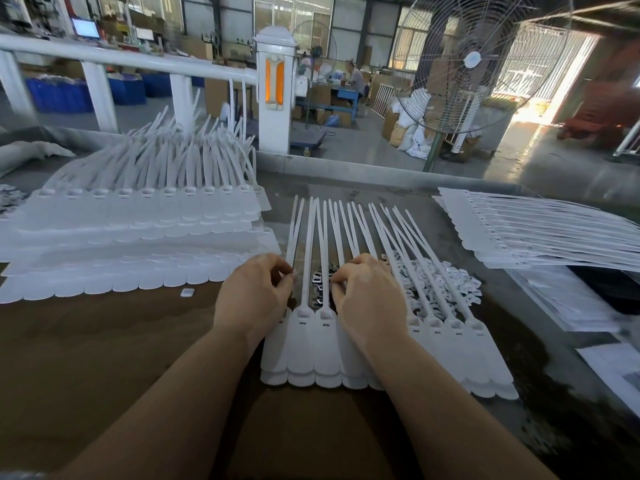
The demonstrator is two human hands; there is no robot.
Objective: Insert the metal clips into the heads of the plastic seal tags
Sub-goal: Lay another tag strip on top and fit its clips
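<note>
A strip of joined white plastic seal tags (322,355) lies flat before me, heads near my hands and tails fanning away. Small metal clips (320,289) lie in a heap between the tails, just beyond the heads. My left hand (256,299) hovers over the strip's left end with fingers curled and fingertips pinched together; whether a clip is between them is hidden. My right hand (367,296) has curled fingers reaching down into the clip heap beside the tails. Both hands cover several tag heads.
A tall stack of tag strips (138,233) fills the table's left side. More strips (540,233) lie at the right. A pile of small white plastic pieces (460,282) sits right of my hand. One loose white piece (187,292) lies on the brown table. A fan (471,60) stands beyond.
</note>
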